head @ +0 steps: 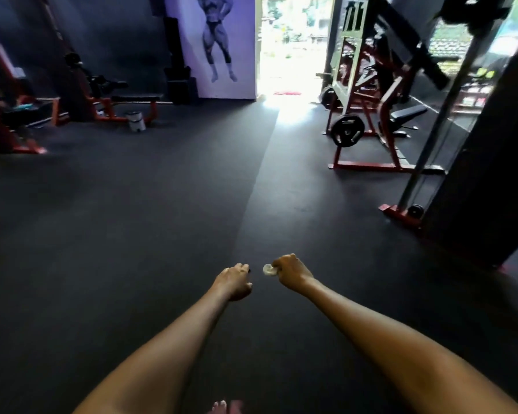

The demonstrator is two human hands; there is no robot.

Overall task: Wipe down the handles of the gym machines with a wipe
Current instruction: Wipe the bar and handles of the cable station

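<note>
Low in the middle of the frame, the right hand (292,273) pinches a small pale wad, seemingly the wipe (269,270). Just beside it, the left hand (234,282) hangs loosely curled, holding nothing. A red plate-loaded machine (368,115) stands at upper right on the dark rubber floor (132,219).

Bare floor (162,219) ahead; red-framed machines (368,115) crowd both sides.

No words, numbers or brand names can be read anywhere. The black weight plate (347,130) on the red machine frame (368,121) bears pale markings, too blurred to make out. The wall poster (219,40) shows a muscular figure with no legible lettering. The white bucket (136,121) on the floor carries no readable label.
</note>
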